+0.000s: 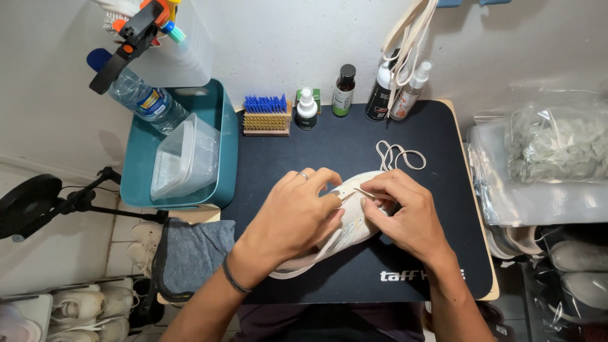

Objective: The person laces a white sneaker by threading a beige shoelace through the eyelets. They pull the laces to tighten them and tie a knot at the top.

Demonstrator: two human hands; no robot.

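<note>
My left hand (297,212) lies curled over the middle of a white shoe (345,231), holding it down on the dark desk mat (430,253). My right hand (405,212) grips the shoe's far end, with the fingertips pinching a white lace (364,192) just above the upper. The loose part of this lace (399,155) loops on the mat directly beyond my right hand. The mat covers a small light wooden table (491,288) set against a pale wall (278,38). Along the back edge, beyond both hands, stand a blue and tan brush (266,115), a small white-capped bottle (307,109), a brown bottle (344,90) and two spray bottles (396,95); more laces (411,31) hang from the wall above the sprays. Beyond my left hand sits a teal bin (221,139) holding a clear tub (183,158) and a water bottle (145,98). A grey cloth (196,250) lies beside my left forearm. To the right of my right hand rests a clear bag (557,139) on a plastic container (538,202).
</note>
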